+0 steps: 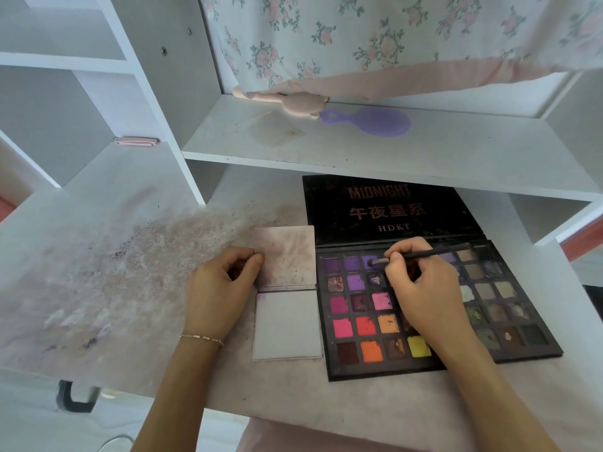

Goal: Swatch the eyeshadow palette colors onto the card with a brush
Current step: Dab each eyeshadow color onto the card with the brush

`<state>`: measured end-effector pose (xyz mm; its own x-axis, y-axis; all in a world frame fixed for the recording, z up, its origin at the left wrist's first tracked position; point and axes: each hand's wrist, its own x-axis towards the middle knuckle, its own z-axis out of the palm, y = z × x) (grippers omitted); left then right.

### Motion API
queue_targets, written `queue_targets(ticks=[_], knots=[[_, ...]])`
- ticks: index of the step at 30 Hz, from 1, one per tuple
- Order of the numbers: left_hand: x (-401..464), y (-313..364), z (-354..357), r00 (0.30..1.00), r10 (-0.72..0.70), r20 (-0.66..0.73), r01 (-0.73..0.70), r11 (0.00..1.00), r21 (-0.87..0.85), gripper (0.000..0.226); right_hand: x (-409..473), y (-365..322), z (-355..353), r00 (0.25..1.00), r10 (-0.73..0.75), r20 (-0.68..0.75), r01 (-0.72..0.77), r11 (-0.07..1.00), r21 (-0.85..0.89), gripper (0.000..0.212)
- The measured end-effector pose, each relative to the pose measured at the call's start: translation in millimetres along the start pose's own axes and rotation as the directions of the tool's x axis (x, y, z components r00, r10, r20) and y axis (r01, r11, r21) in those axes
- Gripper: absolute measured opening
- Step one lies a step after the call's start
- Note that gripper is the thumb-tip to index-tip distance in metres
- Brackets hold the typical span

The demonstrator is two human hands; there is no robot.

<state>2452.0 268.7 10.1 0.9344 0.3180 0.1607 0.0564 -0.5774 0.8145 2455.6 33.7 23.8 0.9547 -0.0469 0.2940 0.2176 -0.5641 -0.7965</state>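
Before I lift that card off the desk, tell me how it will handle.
The card lies flat as two thin hinged panels, so it probably weighs little and may fold at the crease when lifted by one edge. Powder smears cover its upper panel, so it could smudge your fingers. The left hand pins its upper edge, which suggests it slides easily on the desk.

Right hand (421, 288) pinching brush (424, 255), tip in purple pan of palette (434, 308); left hand (222, 288) gripping card (285, 256) edge.

Home vanity: white shelves (375, 148), floral curtain (391, 37), hairbrush (381, 123).
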Motion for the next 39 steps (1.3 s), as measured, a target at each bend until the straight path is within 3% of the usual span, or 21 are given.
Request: queue_targets(ticks=[13,20,25,32,39], knots=[[0.8,-0.9,0.6,1.0,0.003,0.007,-0.003,1.0,-0.01,0.008,-0.7,-1.0,0.0,1.0,0.025,-0.016,-0.025,1.0,0.002,0.029],[0.7,-0.4,0.0,1.0,0.001,0.007,0.0,1.0,-0.014,0.011,-5.2,-8.0,-0.2,0.997,0.057,-0.051,-0.05,0.99,0.13,0.028],[0.7,-0.9,-0.1,1.0,-0.002,0.011,0.002,1.0,-0.009,0.008,-14.2,-24.4,12.0,0.995,0.085,0.05,-0.095,0.962,0.257,0.021],[0.3,-0.1,-0.4,1.0,-0.001,0.028,0.001,1.0,-0.009,0.01,-25.6,-52.3,46.3,0.96,-0.027,0.277,-0.057,0.955,0.292,0.012],[0.8,-0.6,-0.8,0.999,-0.009,0.031,0.01,0.999,-0.031,0.007,-24.8,-53.8,60.3,0.962,-0.048,0.27,-0.017,0.972,0.235,0.019]])
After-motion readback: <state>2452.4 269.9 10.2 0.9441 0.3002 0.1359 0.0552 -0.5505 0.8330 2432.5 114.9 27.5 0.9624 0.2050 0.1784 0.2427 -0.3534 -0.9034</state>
